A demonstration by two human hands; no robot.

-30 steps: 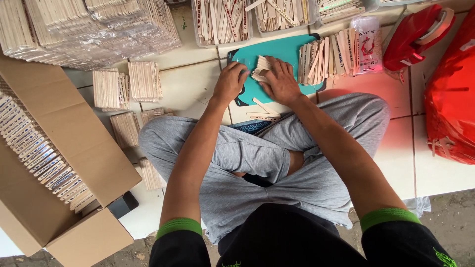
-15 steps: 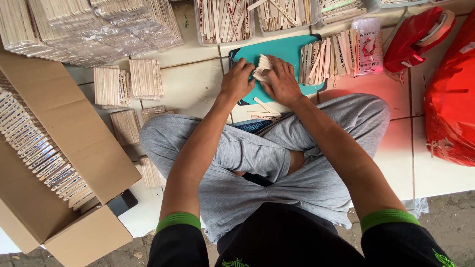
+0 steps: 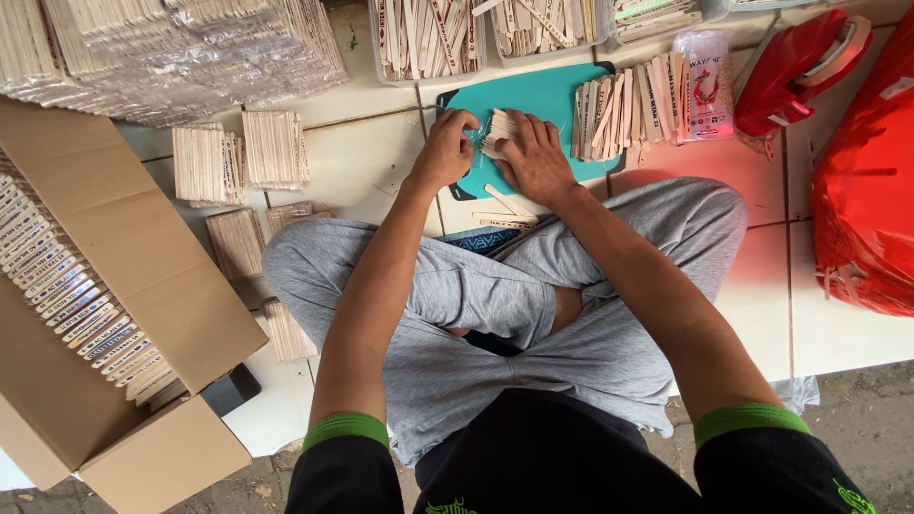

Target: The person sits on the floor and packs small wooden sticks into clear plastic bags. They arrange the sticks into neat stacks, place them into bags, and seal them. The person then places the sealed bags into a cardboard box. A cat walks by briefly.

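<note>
I sit cross-legged on a white tiled floor. Both hands rest on a teal cutting board (image 3: 533,95) in front of my knees. My left hand (image 3: 444,149) and my right hand (image 3: 539,160) together grip a small stack of flat wooden sticks (image 3: 496,131), squeezing it from either side. A few loose sticks (image 3: 506,207) lie at the board's near edge, just below my hands. A row of printed sticks (image 3: 619,112) leans at the board's right end.
An open cardboard box (image 3: 105,314) with packed sticks stands at left. Wrapped stick bundles (image 3: 162,52) are piled far left, small stacks (image 3: 238,157) beside them. Clear tubs of sticks (image 3: 428,38) line the back. A red tape dispenser (image 3: 800,62) and red bag (image 3: 866,190) sit right.
My hands have stayed on the board, closing slightly tighter around the stack of sticks. Nothing else has moved.
</note>
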